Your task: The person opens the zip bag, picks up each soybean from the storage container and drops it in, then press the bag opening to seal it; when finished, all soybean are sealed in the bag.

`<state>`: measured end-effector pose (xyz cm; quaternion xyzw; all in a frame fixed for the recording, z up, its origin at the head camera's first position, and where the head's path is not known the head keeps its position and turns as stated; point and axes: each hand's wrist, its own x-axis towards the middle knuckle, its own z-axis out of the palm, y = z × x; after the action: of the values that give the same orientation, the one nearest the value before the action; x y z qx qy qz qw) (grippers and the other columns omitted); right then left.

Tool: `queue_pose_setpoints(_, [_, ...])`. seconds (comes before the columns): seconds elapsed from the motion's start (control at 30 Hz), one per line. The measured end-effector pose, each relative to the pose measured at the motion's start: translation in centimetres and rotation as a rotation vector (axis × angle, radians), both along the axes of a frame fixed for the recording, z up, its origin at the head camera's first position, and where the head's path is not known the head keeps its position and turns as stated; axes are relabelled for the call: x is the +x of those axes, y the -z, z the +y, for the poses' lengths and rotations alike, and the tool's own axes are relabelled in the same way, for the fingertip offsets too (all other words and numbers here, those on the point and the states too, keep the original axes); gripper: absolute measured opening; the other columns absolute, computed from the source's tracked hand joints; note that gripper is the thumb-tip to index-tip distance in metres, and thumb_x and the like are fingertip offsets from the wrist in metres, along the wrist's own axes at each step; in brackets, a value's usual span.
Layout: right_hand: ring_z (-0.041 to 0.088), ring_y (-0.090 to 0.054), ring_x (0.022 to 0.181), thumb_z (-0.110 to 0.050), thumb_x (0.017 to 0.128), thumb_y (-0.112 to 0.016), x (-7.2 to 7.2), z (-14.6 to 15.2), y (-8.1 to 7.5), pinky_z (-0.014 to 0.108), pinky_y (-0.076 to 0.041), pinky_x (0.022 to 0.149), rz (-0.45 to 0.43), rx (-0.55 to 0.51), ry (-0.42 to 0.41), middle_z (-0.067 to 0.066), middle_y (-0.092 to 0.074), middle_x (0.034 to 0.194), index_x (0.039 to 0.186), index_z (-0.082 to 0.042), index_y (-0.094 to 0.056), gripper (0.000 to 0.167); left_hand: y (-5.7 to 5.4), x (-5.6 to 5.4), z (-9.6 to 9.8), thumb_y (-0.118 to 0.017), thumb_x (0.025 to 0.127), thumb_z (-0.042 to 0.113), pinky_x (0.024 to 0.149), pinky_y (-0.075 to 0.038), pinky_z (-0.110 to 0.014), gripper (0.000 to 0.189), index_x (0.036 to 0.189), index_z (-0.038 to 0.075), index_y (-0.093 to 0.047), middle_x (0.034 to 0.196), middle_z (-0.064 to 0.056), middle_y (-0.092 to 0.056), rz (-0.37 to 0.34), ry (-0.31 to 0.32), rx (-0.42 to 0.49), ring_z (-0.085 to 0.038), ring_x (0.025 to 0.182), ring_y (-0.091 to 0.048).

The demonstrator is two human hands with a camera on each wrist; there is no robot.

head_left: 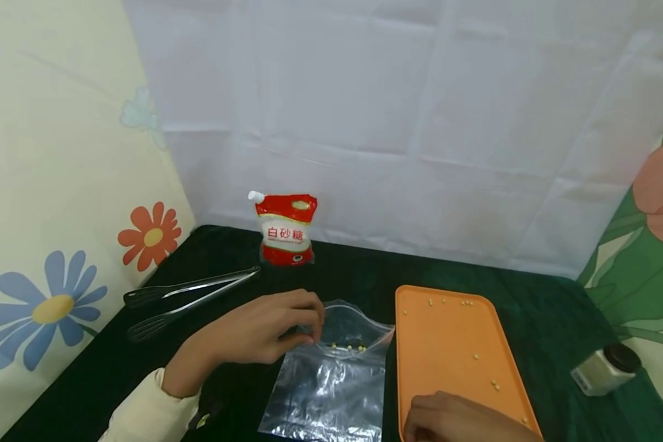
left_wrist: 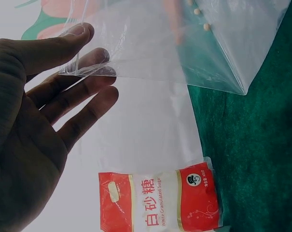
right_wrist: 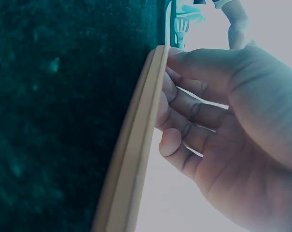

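Note:
My left hand (head_left: 265, 328) pinches the rim of a clear zip-lock bag (head_left: 328, 393), thumb on one side and fingers on the other. The bag's mouth gapes, and several small pale-yellow beans (head_left: 349, 348) lie inside. Over the near end of an orange tray (head_left: 444, 350) is my right hand (head_left: 458, 420), its fingers bent down toward the surface. More beans (head_left: 495, 385) are scattered across the tray. In the right wrist view, the tray's rim (right_wrist: 136, 140) covers the tips of the thumb and forefinger, so whether they hold a bean cannot be seen.
A red-and-white sugar pouch (head_left: 286, 230) with a white spout stands at the back. Metal tongs (head_left: 199, 291) lie left of it. A dark-lidded jar (head_left: 604, 370) is at the right, on the dark green cloth (head_left: 558, 331). A white sheet (head_left: 364, 123) hangs behind.

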<state>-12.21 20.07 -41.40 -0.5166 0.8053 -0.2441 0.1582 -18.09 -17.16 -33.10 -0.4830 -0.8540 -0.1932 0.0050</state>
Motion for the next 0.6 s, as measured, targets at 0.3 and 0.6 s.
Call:
queue_pose_setpoints(0.3, [-0.005,-0.051,0.073,-0.04,0.103,-0.055,-0.1,-0.9,-1.4,0.019,-0.045,0.065,-0.024,-0.037,0.262,-0.025,-0.056,0.084,0.101,-0.034,-0.066,0.012,-0.1,0.0,0.0,-0.075,0.091,0.018,0.093,-0.051,-0.028,0.02,0.1,0.033,-0.065,0.116,0.017,-0.053,-0.014,-0.008,-0.004,-0.004,0.101,-0.052])
queue_pose_setpoints(0.6, [-0.003,-0.041,0.064,-0.029,0.097,-0.068,-2.9,-4.0,-4.6,0.024,-0.037,0.066,0.471,-0.334,0.461,-0.026,-0.047,0.076,0.105,-0.032,-0.067,0.009,0.0,0.0,0.0,-0.075,0.091,0.019,0.092,-0.051,-0.028,0.02,0.1,0.033,-0.065,0.116,0.018,-0.053,-0.014,-0.015,0.0,-0.003,0.101,-0.052])
